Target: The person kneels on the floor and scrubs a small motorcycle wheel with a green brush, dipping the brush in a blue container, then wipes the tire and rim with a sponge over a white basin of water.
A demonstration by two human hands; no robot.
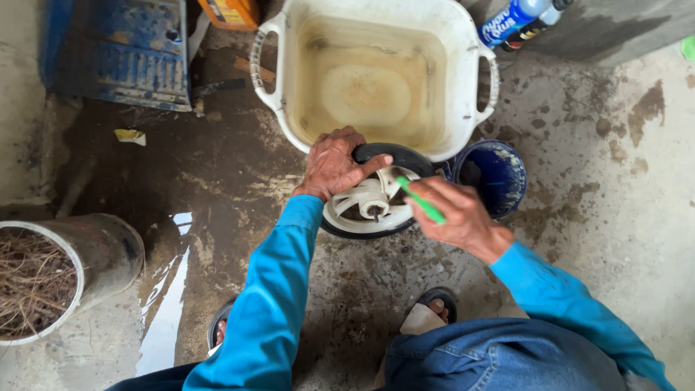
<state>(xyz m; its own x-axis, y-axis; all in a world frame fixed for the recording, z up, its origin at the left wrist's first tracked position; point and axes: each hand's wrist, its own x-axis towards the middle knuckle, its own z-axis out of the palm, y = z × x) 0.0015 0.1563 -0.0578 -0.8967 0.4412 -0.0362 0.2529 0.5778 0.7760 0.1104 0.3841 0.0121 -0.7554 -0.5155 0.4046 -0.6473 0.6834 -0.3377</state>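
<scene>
A small wheel (362, 217) with a black tyre and white spoked hub stands on the wet concrete floor just in front of a white tub. My left hand (334, 165) grips the top of the tyre and holds it steady. My right hand (456, 216) is closed around a green toothbrush (421, 201), whose head rests against the white spokes near the hub. Both arms are in bright blue sleeves.
The white two-handled tub (463, 43) holds murky water. A small blue bucket (499, 174) sits right of the wheel. A pot of dry twigs (108, 253) stands at left, a puddle beside it. A blue crate (123, 51) and bottles (517, 18) lie at the back. My sandalled feet are below.
</scene>
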